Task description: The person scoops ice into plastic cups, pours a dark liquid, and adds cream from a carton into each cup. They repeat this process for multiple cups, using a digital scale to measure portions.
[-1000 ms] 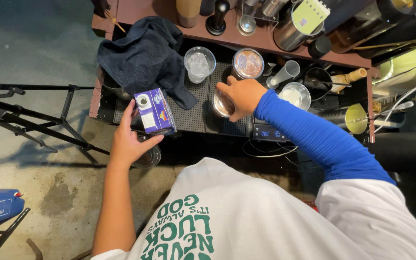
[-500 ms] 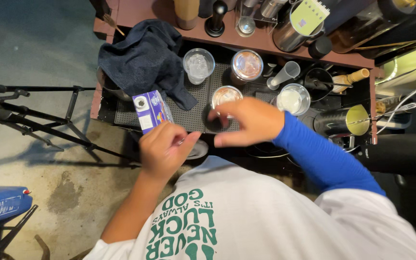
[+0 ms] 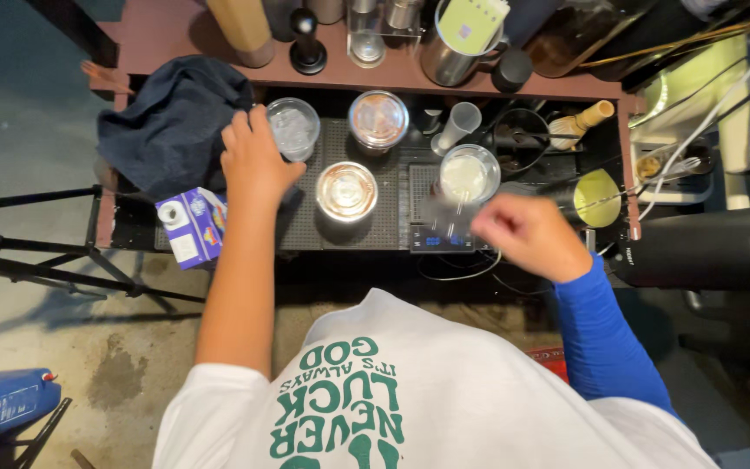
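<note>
Reaching left hand [image 3: 256, 161] curled around an iced glass [image 3: 293, 128]; right hand [image 3: 527, 233] blurred, grip unclear.

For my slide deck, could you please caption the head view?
Left hand touches an ice-filled glass; blurred right hand hovers beside the scale.

The person wears a white short-sleeved T-shirt [image 3: 444, 391] with rounded green lettering printed across its front, seen upside down from the head camera. The left arm is bare from the edge of the white sleeve down to the left hand [image 3: 253, 161]. The right arm is covered by a close-fitting bright blue long sleeve [image 3: 605, 334] that comes out from under the T-shirt's white sleeve and ends at the wrist, just short of the right hand [image 3: 527, 234], which is blurred. Both hands are bare, with no gloves.
</note>
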